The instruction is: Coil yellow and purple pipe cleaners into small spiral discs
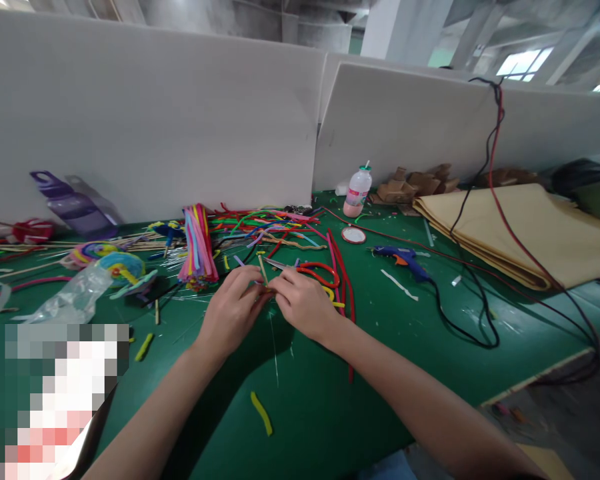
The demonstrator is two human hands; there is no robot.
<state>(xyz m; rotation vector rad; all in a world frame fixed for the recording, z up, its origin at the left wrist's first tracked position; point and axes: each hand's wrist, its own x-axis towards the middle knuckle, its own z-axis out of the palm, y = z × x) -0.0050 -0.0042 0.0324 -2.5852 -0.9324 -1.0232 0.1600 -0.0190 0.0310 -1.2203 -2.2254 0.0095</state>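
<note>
My left hand (235, 303) and my right hand (303, 303) meet over the green table (330, 413), fingertips pinched together on a thin wooden stick (263, 268) that pokes up between them. Just beyond the fingers lie red-handled scissors (310, 270). Behind them is a heap of coloured pipe cleaners (265, 227), and an upright bundle of pipe cleaners (198, 247) stands to the left. A short yellow pipe cleaner piece (261, 413) lies on the table near my forearms.
A blue glue gun (400, 259) with a black cord lies to the right. A small drink bottle (357, 191), a round lid (353, 235), tan sheets (520, 230), a purple water bottle (67, 203) and finished colourful craft pieces (113, 267) surround the spot. White partition boards (180, 120) stand behind.
</note>
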